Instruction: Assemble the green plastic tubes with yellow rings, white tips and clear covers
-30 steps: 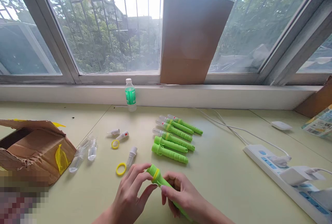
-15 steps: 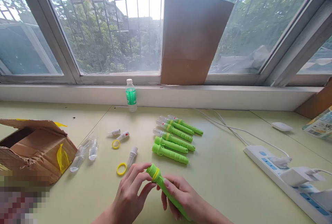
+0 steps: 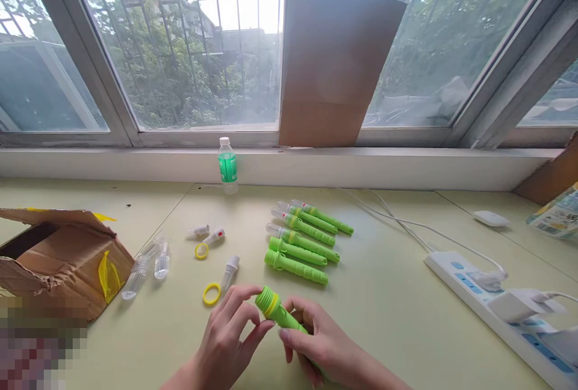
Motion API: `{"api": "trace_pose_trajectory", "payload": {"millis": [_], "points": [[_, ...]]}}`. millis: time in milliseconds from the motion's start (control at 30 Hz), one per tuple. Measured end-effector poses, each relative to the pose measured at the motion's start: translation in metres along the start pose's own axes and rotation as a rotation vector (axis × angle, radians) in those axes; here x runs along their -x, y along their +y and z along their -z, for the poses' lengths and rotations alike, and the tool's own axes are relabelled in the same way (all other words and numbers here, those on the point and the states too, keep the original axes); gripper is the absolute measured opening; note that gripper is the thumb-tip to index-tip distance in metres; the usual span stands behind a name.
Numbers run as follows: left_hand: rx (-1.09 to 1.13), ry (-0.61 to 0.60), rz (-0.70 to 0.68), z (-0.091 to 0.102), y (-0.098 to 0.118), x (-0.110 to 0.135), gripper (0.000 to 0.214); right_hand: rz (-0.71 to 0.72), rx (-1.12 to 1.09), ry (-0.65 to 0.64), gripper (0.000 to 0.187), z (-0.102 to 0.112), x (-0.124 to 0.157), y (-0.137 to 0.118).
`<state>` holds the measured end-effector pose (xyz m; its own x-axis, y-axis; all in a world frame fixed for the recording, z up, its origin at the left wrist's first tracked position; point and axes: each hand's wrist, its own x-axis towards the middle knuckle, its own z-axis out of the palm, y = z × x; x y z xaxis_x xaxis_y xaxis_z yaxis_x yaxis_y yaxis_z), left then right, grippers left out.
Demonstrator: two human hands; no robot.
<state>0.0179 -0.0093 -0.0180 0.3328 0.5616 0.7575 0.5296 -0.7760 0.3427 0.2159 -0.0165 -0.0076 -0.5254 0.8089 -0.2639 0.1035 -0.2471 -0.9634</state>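
Note:
A green ribbed plastic handle [image 3: 280, 316] with a threaded end and a yellow ring [image 3: 272, 304] around its neck is in my right hand [image 3: 316, 339], whose fingers wrap its lower part. My left hand [image 3: 235, 324] has its thumb and index finger at the threaded end, bent around it. Just beyond my left hand lie a white and clear plastic insert [image 3: 230, 272] and a loose yellow ring [image 3: 212, 294]. Ahead, several green handles [image 3: 295, 267] lie side by side; the farther ones carry clear tubes [image 3: 276, 230], while the nearest two have bare threaded ends.
At left stand a torn cardboard box [image 3: 67, 251] and clear ribbed tubes [image 3: 161, 260] beside it. More white inserts [image 3: 214, 236] and a yellow ring [image 3: 201, 251] lie mid-table. A bottle [image 3: 228, 167] stands at the back; a power strip [image 3: 469, 294] with cables runs along the right.
My right hand has slid its grip, with the thumb lower along the green handle. The handle's threaded end has shifted only slightly, and my left hand stays beside it.

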Motion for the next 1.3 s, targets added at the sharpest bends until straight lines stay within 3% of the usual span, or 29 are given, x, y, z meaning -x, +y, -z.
{"api": "trace_pose_trajectory", "payload": {"millis": [367,667,1100,1200,1300], "points": [[-0.011,-0.003,0.039,0.002,0.002,-0.001,0.02,0.057,-0.115,0.057,0.03,0.0,-0.003,0.004],[-0.07,0.008,0.201,0.008,-0.014,-0.005,0.013,0.041,-0.172,0.083,0.033,0.002,-0.004,0.004],[-0.113,0.073,0.287,0.022,-0.036,-0.011,0.004,0.052,-0.18,0.062,0.032,0.002,-0.003,0.007],[-0.144,0.033,0.375,0.021,-0.04,-0.01,0.008,0.04,-0.175,0.069,0.033,0.002,-0.004,0.006],[-0.244,-0.082,0.414,0.019,-0.044,-0.007,0.019,0.048,-0.175,0.073,0.032,0.001,-0.004,0.005]]}}
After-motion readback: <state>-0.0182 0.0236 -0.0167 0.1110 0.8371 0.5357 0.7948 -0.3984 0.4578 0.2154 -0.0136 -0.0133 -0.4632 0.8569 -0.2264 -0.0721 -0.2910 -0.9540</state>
